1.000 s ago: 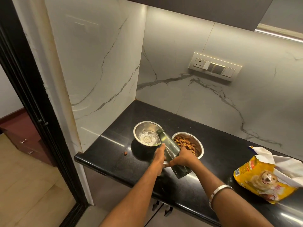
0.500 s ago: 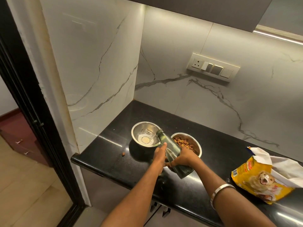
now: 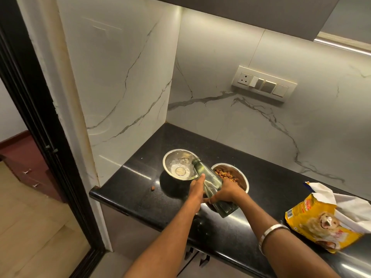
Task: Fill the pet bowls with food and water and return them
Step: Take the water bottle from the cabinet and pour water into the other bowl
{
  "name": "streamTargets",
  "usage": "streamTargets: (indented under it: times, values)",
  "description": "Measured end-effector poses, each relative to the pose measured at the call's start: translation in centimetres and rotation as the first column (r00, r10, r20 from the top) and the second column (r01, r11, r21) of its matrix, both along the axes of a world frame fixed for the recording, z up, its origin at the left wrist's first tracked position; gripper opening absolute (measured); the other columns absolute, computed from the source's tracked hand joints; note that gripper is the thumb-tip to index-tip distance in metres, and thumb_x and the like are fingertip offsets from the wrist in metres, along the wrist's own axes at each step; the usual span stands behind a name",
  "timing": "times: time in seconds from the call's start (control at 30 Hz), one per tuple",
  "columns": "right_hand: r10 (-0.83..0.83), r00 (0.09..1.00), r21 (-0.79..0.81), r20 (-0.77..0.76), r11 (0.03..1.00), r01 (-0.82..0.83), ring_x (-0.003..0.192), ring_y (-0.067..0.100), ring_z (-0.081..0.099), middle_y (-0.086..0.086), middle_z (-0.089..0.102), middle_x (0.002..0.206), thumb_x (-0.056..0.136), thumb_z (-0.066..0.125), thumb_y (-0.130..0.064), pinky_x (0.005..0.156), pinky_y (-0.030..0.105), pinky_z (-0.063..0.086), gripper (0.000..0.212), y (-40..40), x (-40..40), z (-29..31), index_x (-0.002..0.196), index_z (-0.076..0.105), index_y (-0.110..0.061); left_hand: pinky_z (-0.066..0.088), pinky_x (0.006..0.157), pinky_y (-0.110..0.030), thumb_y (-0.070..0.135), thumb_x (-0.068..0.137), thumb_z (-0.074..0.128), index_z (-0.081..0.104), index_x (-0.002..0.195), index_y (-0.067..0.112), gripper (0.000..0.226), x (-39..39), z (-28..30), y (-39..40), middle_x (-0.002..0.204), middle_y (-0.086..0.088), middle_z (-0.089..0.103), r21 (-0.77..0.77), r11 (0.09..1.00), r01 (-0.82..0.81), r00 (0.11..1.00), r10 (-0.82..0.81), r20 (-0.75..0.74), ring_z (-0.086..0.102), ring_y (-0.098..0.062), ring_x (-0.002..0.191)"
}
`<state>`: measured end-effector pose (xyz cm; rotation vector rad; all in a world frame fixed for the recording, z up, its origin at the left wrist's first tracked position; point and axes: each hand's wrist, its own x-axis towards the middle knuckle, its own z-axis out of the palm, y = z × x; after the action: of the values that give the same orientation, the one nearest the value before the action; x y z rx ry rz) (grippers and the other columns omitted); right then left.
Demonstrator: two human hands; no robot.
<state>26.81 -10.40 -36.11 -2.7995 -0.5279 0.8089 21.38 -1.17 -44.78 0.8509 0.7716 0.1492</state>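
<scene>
Two steel pet bowls stand side by side on the black counter (image 3: 128, 189). The left bowl (image 3: 170, 157) holds water that ripples. The right bowl (image 3: 241, 175) holds brown kibble. A clear glass bottle (image 3: 208, 181) is tilted, its mouth over the left bowl's rim. My left hand (image 3: 195, 186) rests against the bottle's left side, fingers along the glass. My right hand (image 3: 226, 192) grips the bottle's lower body from the right and hides part of the kibble bowl.
A torn yellow pet food bag (image 3: 321, 221) lies on the counter at the right. One stray kibble (image 3: 153, 188) lies near the front edge. Marble walls close the left and back; a switch panel (image 3: 263, 85) sits on the back wall. A dark door frame (image 3: 40, 137) stands at left.
The bottle stays tilted over the left bowl and the water in it keeps rippling. Both hands hold about the same grip; the view has shifted slightly.
</scene>
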Motion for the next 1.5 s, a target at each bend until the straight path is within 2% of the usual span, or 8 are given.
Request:
streamTargets:
  times: [0.13,0.4,0.57,0.7,0.97,1.23,1.4,1.5]
  values:
    - [0.001,1.0,0.002,0.0,1.0,-0.001,0.097,0.018,0.053,0.003,0.053,0.106,0.063,0.085,-0.038,0.083,0.03,0.047,0.079,0.07,-0.19,-0.09,0.126,0.043,-0.015,0.058,0.068,-0.038,0.048,0.097,0.051,0.049,0.14,0.021,0.051,-0.16,-0.02,0.07,0.125,-0.012,0.065,0.008,1.0,0.001,1.0,-0.001,-0.007,0.066,-0.027,0.106]
    - [0.005,1.0,-0.02,-0.003,1.0,-0.005,0.099,0.02,0.055,0.004,0.055,0.11,0.059,0.086,-0.037,0.083,0.031,0.049,0.086,0.01,-0.22,0.05,0.129,0.042,-0.015,0.058,0.067,-0.038,0.048,0.097,0.05,0.049,0.14,0.021,0.051,-0.28,0.0,-0.09,0.128,-0.013,0.062,-0.005,1.0,0.009,1.0,-0.009,0.003,0.065,-0.029,0.11]
    - [0.003,1.0,-0.03,-0.007,1.0,-0.003,0.101,0.02,0.055,0.004,0.054,0.108,0.062,0.085,-0.034,0.086,0.032,0.049,0.081,0.09,-0.15,0.04,0.128,0.043,-0.015,0.059,0.074,-0.042,0.048,0.098,0.048,0.047,0.142,0.021,0.052,-0.31,-0.09,-0.16,0.13,-0.014,0.062,-0.008,1.0,0.016,1.0,-0.016,0.006,0.064,-0.03,0.112]
    - [0.002,1.0,-0.023,-0.01,1.0,-0.002,0.097,0.019,0.054,0.003,0.053,0.107,0.063,0.085,-0.033,0.079,0.029,0.046,0.079,0.03,-0.11,0.06,0.127,0.043,-0.015,0.058,0.08,-0.045,0.047,0.098,0.049,0.046,0.143,0.021,0.052,-0.42,-0.08,-0.19,0.13,-0.014,0.061,-0.015,1.0,0.02,1.0,-0.02,0.006,0.063,-0.03,0.112]
    - [0.012,1.0,-0.028,-0.012,1.0,-0.013,0.097,0.019,0.054,0.005,0.057,0.112,0.063,0.085,-0.033,0.08,0.028,0.046,0.078,-0.02,-0.08,0.04,0.127,0.044,-0.014,0.059,0.078,-0.045,0.05,0.096,0.05,0.044,0.144,0.021,0.056,-0.35,-0.26,-0.21,0.131,-0.015,0.06,-0.024,1.0,0.014,1.0,-0.013,0.009,0.062,-0.032,0.114]
    - [0.014,1.0,-0.025,-0.016,1.0,-0.014,0.097,0.019,0.057,0.004,0.057,0.107,0.061,0.086,-0.033,0.081,0.029,0.049,0.078,0.01,-0.11,0.17,0.125,0.046,-0.015,0.06,0.077,-0.045,0.05,0.096,0.05,0.047,0.141,0.021,0.053,-0.4,-0.2,-0.13,0.129,-0.014,0.062,-0.016,1.0,0.013,1.0,-0.012,0.006,0.064,-0.031,0.112]
    - [0.017,0.999,-0.03,-0.031,0.999,-0.018,0.097,0.02,0.06,0.005,0.059,0.109,0.058,0.087,-0.032,0.088,0.033,0.054,0.08,0.02,-0.06,0.14,0.125,0.047,-0.016,0.059,0.085,-0.051,0.052,0.095,0.05,0.048,0.14,0.022,0.055,-0.48,-0.13,-0.15,0.127,-0.014,0.064,-0.006,1.0,0.029,1.0,-0.029,0.002,0.065,-0.031,0.11]
    - [0.024,1.0,-0.04,-0.013,0.999,-0.025,0.097,0.019,0.059,0.004,0.059,0.108,0.059,0.087,-0.035,0.08,0.029,0.05,0.08,0.02,-0.07,0.23,0.125,0.047,-0.016,0.058,0.087,-0.052,0.051,0.094,0.051,0.049,0.139,0.022,0.054,-0.53,0.04,-0.19,0.125,-0.013,0.065,-0.003,1.0,0.029,1.0,-0.029,0.001,0.065,-0.031,0.109]
